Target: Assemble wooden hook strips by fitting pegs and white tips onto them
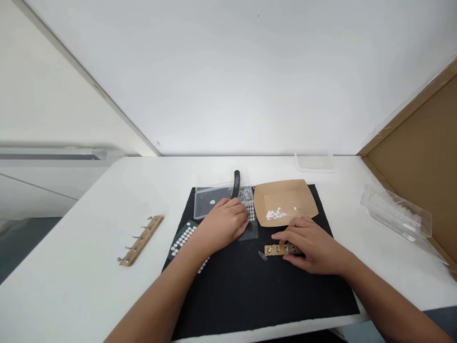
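My right hand (310, 244) rests on a small wooden strip with metal pegs (276, 249) on the black mat (250, 290), fingers curled round its right end. My left hand (224, 221) lies palm down over a clear sheet of white dots (251, 212), fingers bent at its edge; what they pinch is hidden. A small clear nail tip (263, 256) lies just left of the strip. A brown paper tray (285, 200) with white bits sits behind my right hand.
A second wooden peg strip (141, 239) lies on the white table to the left. A clear plastic box (210, 201) and a black tool (236, 183) sit behind my left hand. Clear plastic trays (398, 214) lie at right, near a brown board (421, 157).
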